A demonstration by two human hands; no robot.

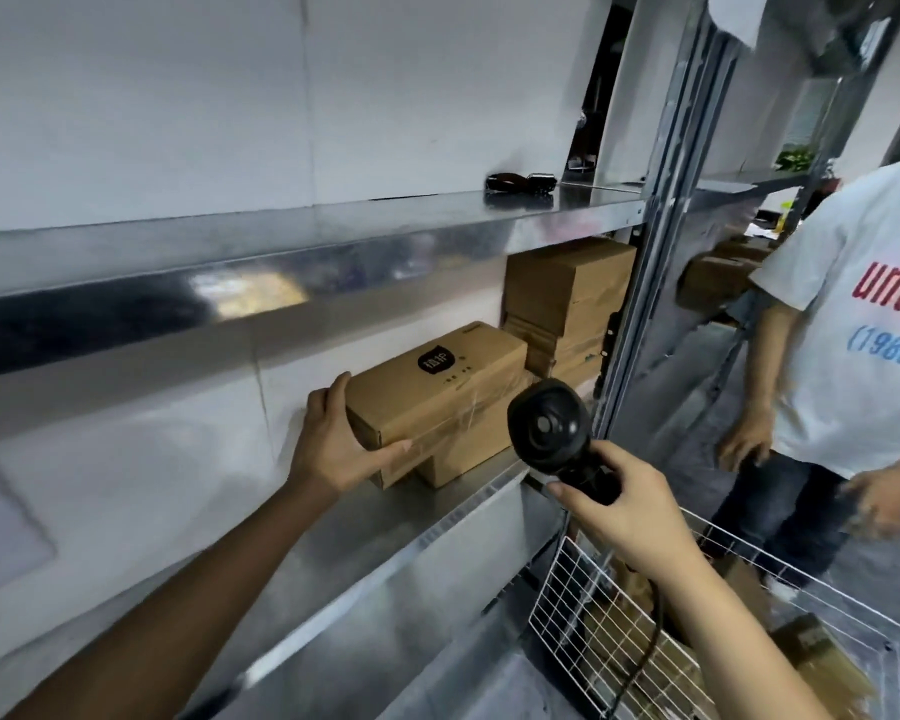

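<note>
A long brown cardboard box [437,387] with a black logo on top lies on another box on the metal shelf [365,532]. My left hand [336,439] grips its near end, thumb over the top and fingers underneath. My right hand [630,506] holds a black barcode scanner [549,428] by its handle, its head raised beside the box's right end. The scanner's cable hangs down past my right forearm.
More brown boxes [567,298] are stacked further along the same shelf. A dark object [520,181] lies on the upper shelf. A white wire basket [697,631] with boxes stands at lower right. A person in a white T-shirt [863,345] stands to the right.
</note>
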